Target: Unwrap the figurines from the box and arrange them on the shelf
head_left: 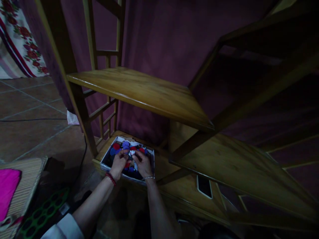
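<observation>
Both of my hands are over a shallow white-rimmed box point(152, 161) on the lowest wooden shelf. Inside it lie several loose red, blue and purple pieces, among them a red round piece point(116, 146) and a purple round piece point(126, 145). My left hand point(120, 163), with a red beaded bracelet, has its fingers pinched at a small white piece point(132, 152). From the other side my right hand point(143, 164), wearing a thin pale bracelet, pinches the same piece. What the white piece is, I cannot make out in the dim light.
A wooden shelf board point(139, 89) juts out above and beyond the box. Slanted posts and boards stand to the right, where a phone point(204, 186) lies on the low shelf. At left are a green tray with round holes point(45, 212), a bright pink cloth point(8, 189) and a cable.
</observation>
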Demonstrator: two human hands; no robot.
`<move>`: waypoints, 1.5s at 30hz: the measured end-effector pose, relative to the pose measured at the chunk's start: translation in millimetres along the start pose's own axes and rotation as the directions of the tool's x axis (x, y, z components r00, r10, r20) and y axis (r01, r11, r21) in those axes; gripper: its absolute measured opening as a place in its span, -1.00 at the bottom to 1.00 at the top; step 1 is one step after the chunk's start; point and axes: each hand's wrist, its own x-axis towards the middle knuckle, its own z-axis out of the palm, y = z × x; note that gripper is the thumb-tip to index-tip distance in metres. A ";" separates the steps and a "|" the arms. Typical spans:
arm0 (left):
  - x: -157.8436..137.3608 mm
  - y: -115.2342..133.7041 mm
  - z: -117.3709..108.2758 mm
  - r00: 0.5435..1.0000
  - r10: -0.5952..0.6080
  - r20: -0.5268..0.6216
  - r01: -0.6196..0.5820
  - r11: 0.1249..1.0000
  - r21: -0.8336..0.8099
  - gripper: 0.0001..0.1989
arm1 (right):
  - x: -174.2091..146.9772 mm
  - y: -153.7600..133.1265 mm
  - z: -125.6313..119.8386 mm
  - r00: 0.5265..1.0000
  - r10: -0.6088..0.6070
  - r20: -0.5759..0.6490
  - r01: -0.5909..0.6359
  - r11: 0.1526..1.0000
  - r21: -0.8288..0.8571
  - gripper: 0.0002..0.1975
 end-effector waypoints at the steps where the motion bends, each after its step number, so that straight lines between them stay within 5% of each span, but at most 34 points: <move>1: -2.7 0.0 0.0 1.000 0.000 0.001 0.000 1.000 0.006 -0.81 | -1.6 -1.7 -0.3 1.000 -0.005 -0.005 0.005 1.000 -0.002 -0.73; 25: -103.8 25.1 -11.7 0.992 0.085 0.091 -0.085 0.996 -0.003 -0.83 | -67.2 -68.8 -17.9 1.000 -0.009 -0.025 0.009 0.999 -0.032 -0.72; 45: -151.7 35.1 3.1 0.979 0.103 0.178 -0.106 0.994 0.007 -0.81 | -98.4 -109.3 -53.6 0.996 -0.044 -0.079 0.039 0.998 -0.055 -0.77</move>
